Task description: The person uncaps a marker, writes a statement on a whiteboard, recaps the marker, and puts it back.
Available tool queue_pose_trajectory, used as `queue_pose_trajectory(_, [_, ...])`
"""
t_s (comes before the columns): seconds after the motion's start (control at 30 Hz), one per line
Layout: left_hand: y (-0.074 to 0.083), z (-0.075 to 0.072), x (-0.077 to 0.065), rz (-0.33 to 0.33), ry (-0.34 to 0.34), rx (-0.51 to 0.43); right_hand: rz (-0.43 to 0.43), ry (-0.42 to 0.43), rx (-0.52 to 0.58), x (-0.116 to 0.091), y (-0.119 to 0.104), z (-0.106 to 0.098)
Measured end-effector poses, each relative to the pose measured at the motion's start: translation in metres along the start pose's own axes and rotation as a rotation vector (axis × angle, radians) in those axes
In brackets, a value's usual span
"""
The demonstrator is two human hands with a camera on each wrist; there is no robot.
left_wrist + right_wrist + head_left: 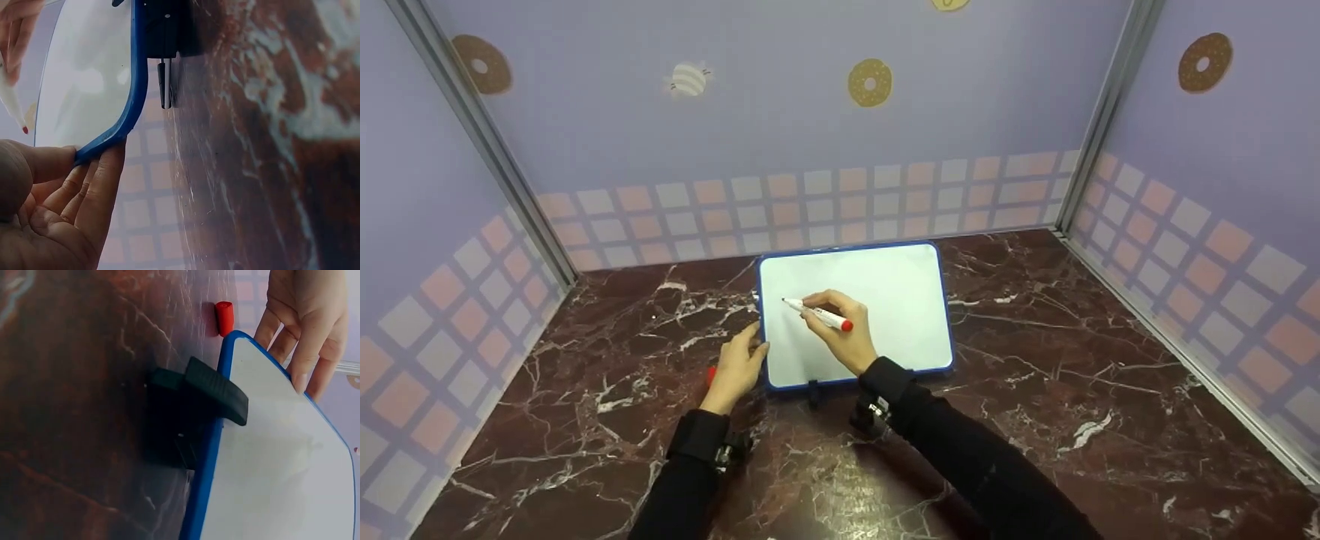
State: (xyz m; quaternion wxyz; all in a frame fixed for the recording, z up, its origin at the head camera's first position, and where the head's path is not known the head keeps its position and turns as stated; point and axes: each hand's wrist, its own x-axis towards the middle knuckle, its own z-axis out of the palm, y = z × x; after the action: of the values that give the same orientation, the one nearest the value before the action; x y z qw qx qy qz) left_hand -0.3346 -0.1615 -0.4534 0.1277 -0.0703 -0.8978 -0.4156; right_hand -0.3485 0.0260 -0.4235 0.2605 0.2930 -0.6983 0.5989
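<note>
Left hand (pixel 737 365) pinching whiteboard (pixel 904 307), left edge | right hand (pixel 847 330) gripping marker (pixel 829 318) before it

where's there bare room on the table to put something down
Right of the whiteboard, the table is bare out to the right wall; left of the left hand and red cap, bare to the left wall. Crowded: the whiteboard's left edge, and its front, with black stand and sleeves.
</note>
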Motion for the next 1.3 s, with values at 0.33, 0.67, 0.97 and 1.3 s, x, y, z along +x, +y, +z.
queue_pose_trajectory(0.33, [0.000, 0.000, -0.001, 0.019, 0.019, 0.004, 0.020, -0.008, -0.041, 0.007, -0.012, 0.000])
queue_pose_trajectory(0.67, [0.001, -0.001, -0.002, 0.008, 0.028, 0.001, -0.023, -0.043, -0.054, 0.002, -0.016, -0.002])
queue_pose_trajectory(0.97, [0.001, 0.001, -0.002, 0.003, 0.030, 0.013, 0.026, -0.100, -0.077, -0.002, -0.026, -0.004])
queue_pose_trajectory(1.3, [0.000, 0.001, -0.002, -0.005, 0.017, 0.005, -0.024, -0.032, -0.083, -0.004, -0.018, 0.000])
